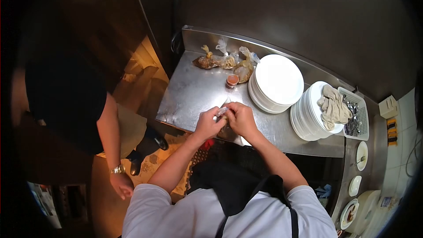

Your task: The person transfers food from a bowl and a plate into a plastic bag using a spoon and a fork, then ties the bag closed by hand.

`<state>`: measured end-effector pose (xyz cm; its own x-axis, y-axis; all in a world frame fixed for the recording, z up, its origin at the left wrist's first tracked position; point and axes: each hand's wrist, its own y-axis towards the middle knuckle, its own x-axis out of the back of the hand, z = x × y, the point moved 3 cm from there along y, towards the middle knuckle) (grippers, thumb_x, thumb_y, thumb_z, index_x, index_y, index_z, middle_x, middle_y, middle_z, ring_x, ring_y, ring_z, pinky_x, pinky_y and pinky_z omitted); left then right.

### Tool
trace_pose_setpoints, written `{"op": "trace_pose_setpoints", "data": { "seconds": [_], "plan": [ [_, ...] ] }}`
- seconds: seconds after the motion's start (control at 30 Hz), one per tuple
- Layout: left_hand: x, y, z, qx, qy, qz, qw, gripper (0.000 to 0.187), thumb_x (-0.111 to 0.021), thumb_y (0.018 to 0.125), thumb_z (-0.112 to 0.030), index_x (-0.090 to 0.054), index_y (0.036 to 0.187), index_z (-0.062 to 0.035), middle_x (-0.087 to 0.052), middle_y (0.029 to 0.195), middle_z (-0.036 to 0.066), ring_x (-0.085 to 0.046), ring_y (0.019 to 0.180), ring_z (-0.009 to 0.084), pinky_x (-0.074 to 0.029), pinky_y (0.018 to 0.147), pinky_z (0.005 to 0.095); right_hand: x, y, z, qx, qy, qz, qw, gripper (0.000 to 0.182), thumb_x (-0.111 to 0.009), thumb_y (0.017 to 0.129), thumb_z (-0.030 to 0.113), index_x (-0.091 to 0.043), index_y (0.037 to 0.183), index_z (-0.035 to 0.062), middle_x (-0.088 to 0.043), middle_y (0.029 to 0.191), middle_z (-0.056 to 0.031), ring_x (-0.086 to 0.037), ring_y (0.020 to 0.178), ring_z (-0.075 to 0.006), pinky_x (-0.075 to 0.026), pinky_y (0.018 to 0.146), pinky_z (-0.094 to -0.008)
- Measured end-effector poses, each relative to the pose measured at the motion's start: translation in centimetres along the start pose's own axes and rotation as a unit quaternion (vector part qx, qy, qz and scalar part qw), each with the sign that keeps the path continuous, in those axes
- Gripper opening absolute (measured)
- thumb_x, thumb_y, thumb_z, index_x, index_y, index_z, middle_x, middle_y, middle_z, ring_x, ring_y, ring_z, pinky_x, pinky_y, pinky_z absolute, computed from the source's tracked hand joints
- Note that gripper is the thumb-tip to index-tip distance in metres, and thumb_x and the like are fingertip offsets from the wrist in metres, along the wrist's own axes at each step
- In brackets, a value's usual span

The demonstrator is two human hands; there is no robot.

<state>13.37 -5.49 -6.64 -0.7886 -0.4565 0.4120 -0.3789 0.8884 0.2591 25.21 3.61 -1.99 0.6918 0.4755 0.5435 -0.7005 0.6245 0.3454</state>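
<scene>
My left hand (pixel 209 124) and my right hand (pixel 241 119) meet near the front edge of the steel counter (pixel 185 92). Both sets of fingers are closed on the gathered top of a clear plastic bag (pixel 221 111). The hands mostly hide the lower part of this bag, so its contents cannot be made out. Beyond them sits a small cup (pixel 232 79) of reddish-orange sauce. Several knotted plastic bags with brown food lie along the back, among them a dark brown one (pixel 205 61) and a yellowish one (pixel 243 70).
Right of my hands rises a tall stack of white plates (pixel 278 79). Beside it, a second stack (pixel 304 119) carries a crumpled cloth (pixel 334 107). A basket of cutlery (pixel 362 117) and used dishes (pixel 361 155) are farther right. Another person (pixel 110 128) stands close on the left.
</scene>
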Motion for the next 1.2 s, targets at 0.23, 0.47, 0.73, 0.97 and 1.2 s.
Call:
{"op": "trace_pose_setpoints", "data": {
  "seconds": [0.23,0.47,0.73,0.97,1.2],
  "plan": [
    [-0.4,-1.3,0.1,-0.016,0.011,-0.102,0.995,0.019,-0.068,0.085,-0.014,-0.066,0.101,-0.004,-0.068,0.091,0.018,-0.067,0.082,0.0361,-0.053,0.071,0.0419,-0.5,0.9,1.3,-0.058,0.026,0.073,0.995,0.011,-0.069,0.083,0.006,-0.071,0.092,0.0008,-0.069,0.083,-0.0181,-0.068,0.072,-0.0284,-0.053,0.066,-0.0362],
    [1.2,0.8,1.6,-0.085,0.136,-0.116,0.98,0.016,-0.068,0.082,-0.013,-0.067,0.095,-0.0045,-0.069,0.089,0.017,-0.066,0.084,0.0358,-0.052,0.073,0.0422,-1.4,1.2,3.8,0.088,-0.009,0.037,0.995,0.025,-0.072,0.083,0.01,-0.069,0.107,0.0041,-0.069,0.086,-0.0157,-0.067,0.075,-0.0263,-0.052,0.068,-0.0363],
    [5.0,7.8,6.5,0.049,-0.137,-0.276,0.95,0.014,-0.063,0.089,-0.008,-0.067,0.101,-0.0018,-0.071,0.1,0.012,-0.066,0.093,0.0215,-0.05,0.079,0.0343,3.1,-1.6,0.6,-0.062,0.05,-0.056,0.995,0.049,-0.073,0.084,0.012,-0.058,0.13,0.0059,-0.069,0.097,-0.0091,-0.062,0.08,-0.0138,-0.05,0.07,-0.0283],
    [7.8,-0.9,10.9,0.141,-0.285,-0.336,0.886,0.033,-0.064,0.09,-0.006,-0.057,0.122,0.0007,-0.061,0.124,0.012,-0.058,0.111,0.0191,-0.045,0.097,0.0307,9.3,-15.7,-5.4,-0.19,0.068,-0.086,0.976,0.031,-0.064,0.089,0.01,-0.063,0.118,-0.0011,-0.069,0.096,-0.0075,-0.061,0.084,-0.0113,-0.049,0.074,-0.0259],
    [8.3,-24.2,18.3,0.283,-0.123,-0.531,0.789,0.028,-0.058,0.098,-0.026,-0.052,0.117,-0.0068,-0.057,0.107,0.007,-0.053,0.098,0.0137,-0.043,0.081,0.0296,6.9,-43.6,-13.8,-0.565,0.053,-0.139,0.812,0.029,-0.053,0.1,0.022,-0.063,0.115,-0.0002,-0.068,0.097,-0.0099,-0.063,0.086,-0.0187,-0.049,0.074,-0.0301]
  ]
}}
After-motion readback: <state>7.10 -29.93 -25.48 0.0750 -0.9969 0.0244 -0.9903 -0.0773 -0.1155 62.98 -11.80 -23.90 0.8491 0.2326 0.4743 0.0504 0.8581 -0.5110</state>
